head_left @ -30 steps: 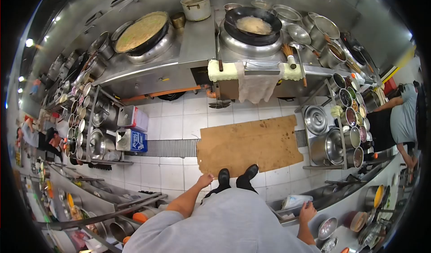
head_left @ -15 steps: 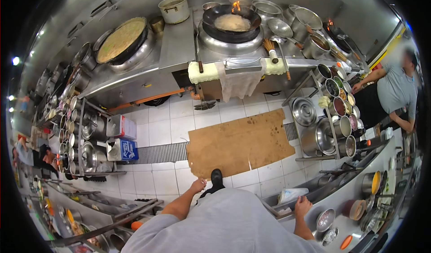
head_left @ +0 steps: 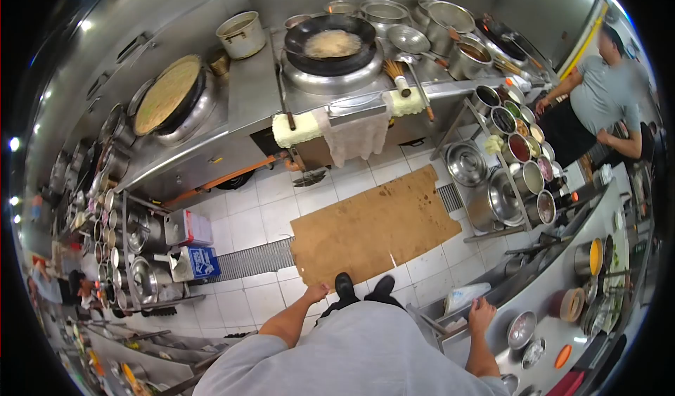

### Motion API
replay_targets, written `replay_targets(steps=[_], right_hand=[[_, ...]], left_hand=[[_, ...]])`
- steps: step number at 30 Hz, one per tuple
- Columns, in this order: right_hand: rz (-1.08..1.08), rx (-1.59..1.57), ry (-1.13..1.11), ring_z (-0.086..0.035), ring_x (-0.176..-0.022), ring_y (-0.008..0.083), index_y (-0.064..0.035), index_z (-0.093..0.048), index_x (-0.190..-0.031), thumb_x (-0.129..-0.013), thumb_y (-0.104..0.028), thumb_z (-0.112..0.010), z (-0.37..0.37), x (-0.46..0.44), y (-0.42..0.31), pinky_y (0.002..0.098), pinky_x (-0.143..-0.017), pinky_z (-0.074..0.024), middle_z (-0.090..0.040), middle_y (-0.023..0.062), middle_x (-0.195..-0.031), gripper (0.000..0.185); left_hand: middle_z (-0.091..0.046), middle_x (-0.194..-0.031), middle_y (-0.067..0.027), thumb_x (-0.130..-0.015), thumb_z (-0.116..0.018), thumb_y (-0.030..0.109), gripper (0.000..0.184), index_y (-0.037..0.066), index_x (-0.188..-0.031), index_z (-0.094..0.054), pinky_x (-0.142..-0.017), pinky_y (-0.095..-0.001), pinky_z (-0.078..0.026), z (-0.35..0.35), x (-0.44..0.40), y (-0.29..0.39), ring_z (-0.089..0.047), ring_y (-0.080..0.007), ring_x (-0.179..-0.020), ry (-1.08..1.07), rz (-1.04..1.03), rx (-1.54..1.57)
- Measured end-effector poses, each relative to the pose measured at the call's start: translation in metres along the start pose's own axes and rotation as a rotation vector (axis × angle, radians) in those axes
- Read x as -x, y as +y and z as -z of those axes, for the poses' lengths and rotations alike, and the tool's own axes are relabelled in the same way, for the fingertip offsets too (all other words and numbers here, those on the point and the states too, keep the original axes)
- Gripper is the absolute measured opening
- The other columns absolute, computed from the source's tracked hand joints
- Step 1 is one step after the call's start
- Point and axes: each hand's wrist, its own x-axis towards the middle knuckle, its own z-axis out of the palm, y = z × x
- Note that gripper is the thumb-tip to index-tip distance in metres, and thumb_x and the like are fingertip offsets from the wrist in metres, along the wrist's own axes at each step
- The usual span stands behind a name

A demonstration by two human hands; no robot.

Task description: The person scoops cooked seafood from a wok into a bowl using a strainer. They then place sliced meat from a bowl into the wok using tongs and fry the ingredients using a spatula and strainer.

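Note:
My left hand (head_left: 316,293) hangs low in front of my body, fingers curled in. It is over the tiled floor, near the corner of a brown cardboard sheet (head_left: 373,227), and no object shows in it. My right hand (head_left: 481,315) is at the edge of the steel counter on my right, fingers bent together, with nothing visible in it. Close to it lies a whitish plastic bag (head_left: 465,298). A metal bowl (head_left: 522,330) stands on the counter beyond that hand. My two black shoes (head_left: 344,286) are at the cardboard's near edge.
Ahead, a black wok (head_left: 330,48) with bubbling, pale contents sits on a burner. A large wok of yellowish food (head_left: 169,99) stands left. A rack of ingredient pots (head_left: 503,120) is on the right, beside a co-worker (head_left: 598,97). Tins (head_left: 201,262) stand on the floor.
I have stepped forward; both shoes now show at the cardboard. My view has shifted right. The flame behind the wok has shrunk. The co-worker's head and arms have moved.

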Motion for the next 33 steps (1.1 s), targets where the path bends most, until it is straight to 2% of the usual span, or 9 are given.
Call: replay_targets(steps=[5, 7, 12, 16, 18, 19, 25, 29, 33], right_hand=[[-0.007, -0.025, 0.037, -0.058, -0.075, 0.0302, -0.0056, -0.064, -0.089, -0.085, -0.026, -0.058, 0.006, -0.002, -0.004, 0.0412, -0.083, -0.0369, -0.063, 0.0126, -0.072, 0.022], [-0.025, -0.022, -0.019, -0.058, -0.076, 0.0298, -0.0058, -0.065, -0.089, -0.085, -0.026, -0.058, 0.008, -0.003, -0.007, 0.0408, -0.084, -0.0371, -0.063, 0.0125, -0.074, 0.022], [0.011, 0.065, -0.039, -0.059, -0.077, 0.0295, -0.0066, -0.065, -0.091, -0.084, -0.024, -0.056, 0.005, -0.001, -0.006, 0.0418, -0.086, -0.0361, -0.064, 0.0104, -0.075, 0.021], [0.211, 0.56, -0.389, -0.057, -0.098, 0.0309, -0.009, -0.066, -0.099, -0.087, -0.024, -0.043, -0.05, 0.006, 0.029, 0.0485, -0.091, -0.0348, -0.065, 0.0127, -0.096, 0.029], [0.077, 0.471, -0.804, -0.052, -0.11, 0.0321, -0.01, -0.065, -0.102, -0.088, -0.026, -0.042, -0.085, 0.007, 0.025, 0.0505, -0.092, -0.0358, -0.063, 0.0137, -0.107, 0.031], [0.303, 0.548, -0.859, -0.06, -0.1, 0.0279, -0.0097, -0.063, -0.108, -0.087, -0.029, -0.049, -0.086, 0.012, 0.012, 0.0436, -0.077, -0.0479, -0.063, 0.0117, -0.108, 0.032], [0.464, 0.122, -1.031, -0.059, -0.081, 0.0255, -0.007, -0.062, -0.099, -0.086, -0.026, -0.051, -0.162, -0.049, -0.045, 0.0395, -0.063, -0.0463, -0.061, 0.0123, -0.091, 0.025], [0.419, -0.07, -1.12, -0.058, -0.068, 0.024, -0.0051, -0.061, -0.092, -0.086, -0.023, -0.052, -0.203, -0.126, -0.059, 0.0368, -0.054, -0.0453, -0.06, 0.0127, -0.08, 0.022], [0.139, -0.295, -1.081, -0.057, -0.055, 0.0224, -0.0033, -0.061, -0.086, -0.085, -0.021, -0.053, -0.246, -0.225, -0.067, 0.034, -0.044, -0.0442, -0.059, 0.0131, -0.069, 0.019]], left_hand=[[-0.061, -0.075, -0.0045, -0.082, -0.058, 0.021, 0.023, 0.004, -0.097, -0.057, -0.048, -0.0275, -0.047, -0.005, -0.02, 0.013, -0.059, -0.0137, -0.06, -0.04, -0.039, 0.063], [-0.062, -0.068, -0.007, -0.081, -0.06, 0.02, 0.019, 0.004, -0.091, -0.061, -0.055, -0.0307, -0.048, -0.007, -0.022, 0.018, -0.06, -0.0157, -0.059, 0.043, -0.114, 0.077], [-0.062, -0.071, -0.0069, -0.081, -0.06, 0.018, 0.019, 0.004, -0.094, -0.059, -0.057, -0.0298, -0.049, 0.001, -0.015, 0.038, -0.059, -0.0146, -0.064, 0.068, -0.053, 0.274], [-0.064, -0.07, -0.0076, -0.08, -0.061, 0.021, 0.021, 0.004, -0.093, -0.059, -0.057, -0.0296, -0.049, 0.007, -0.03, -0.006, -0.062, -0.0156, -0.063, 0.186, -0.094, 0.23], [-0.066, -0.07, -0.0081, -0.079, -0.061, 0.023, 0.021, 0.006, -0.091, -0.06, -0.055, -0.0303, -0.05, 0.023, 0.001, 0.005, -0.064, -0.0166, -0.06, 0.238, 0.057, 0.192], [-0.066, -0.07, -0.0081, -0.079, -0.061, 0.023, 0.021, 0.006, -0.091, -0.06, -0.055, -0.0303, -0.05, 0.03, 0.008, 0.006, -0.064, -0.0166, -0.06, 0.273, 0.071, 0.211], [-0.066, -0.072, -0.0091, -0.078, -0.061, 0.021, 0.017, 0.008, -0.089, -0.06, -0.052, -0.0316, -0.051, 0.039, 0.034, 0.003, -0.065, -0.016, -0.058, 0.52, 0.208, 0.374], [-0.067, -0.072, -0.0089, -0.078, -0.061, 0.022, 0.018, 0.007, -0.088, -0.061, -0.054, -0.0334, -0.052, 0.025, 0.039, 0.035, -0.065, -0.0186, -0.057, 0.588, 0.275, 0.463], [-0.068, -0.082, -0.0104, -0.078, -0.062, 0.024, 0.021, 0.007, -0.09, -0.065, -0.066, -0.0345, -0.052, -0.007, 0.016, 0.04, -0.066, -0.0232, -0.072, 0.606, 0.17, 0.244]])
